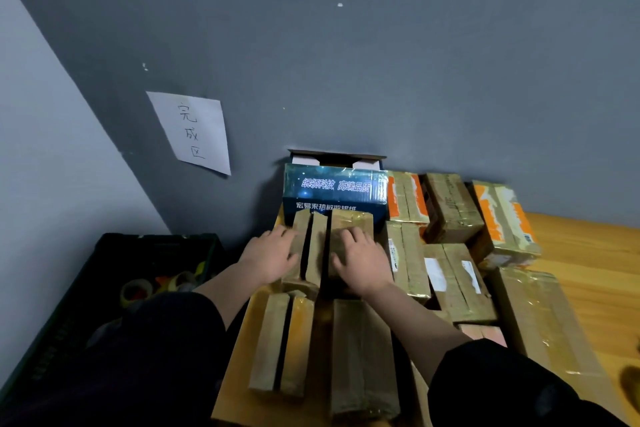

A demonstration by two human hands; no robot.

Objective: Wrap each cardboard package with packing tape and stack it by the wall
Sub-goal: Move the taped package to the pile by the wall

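Two tape-wrapped cardboard packages stand side by side in front of a blue printed box (334, 192) by the grey wall. My left hand (272, 255) rests flat against the left side of the left package (306, 246), fingers spread. Spread fingers of my right hand (358, 258) lie on top of the right package (349, 225). Nearer to me sit two more taped packages, a split one (282, 343) and a flat one (360, 357).
Several taped packages (453, 208) crowd the wooden table (588, 253) to the right, along the wall. A dark crate (104, 288) with tape rolls (136, 291) sits at the left. A paper sign (192, 132) hangs on the wall.
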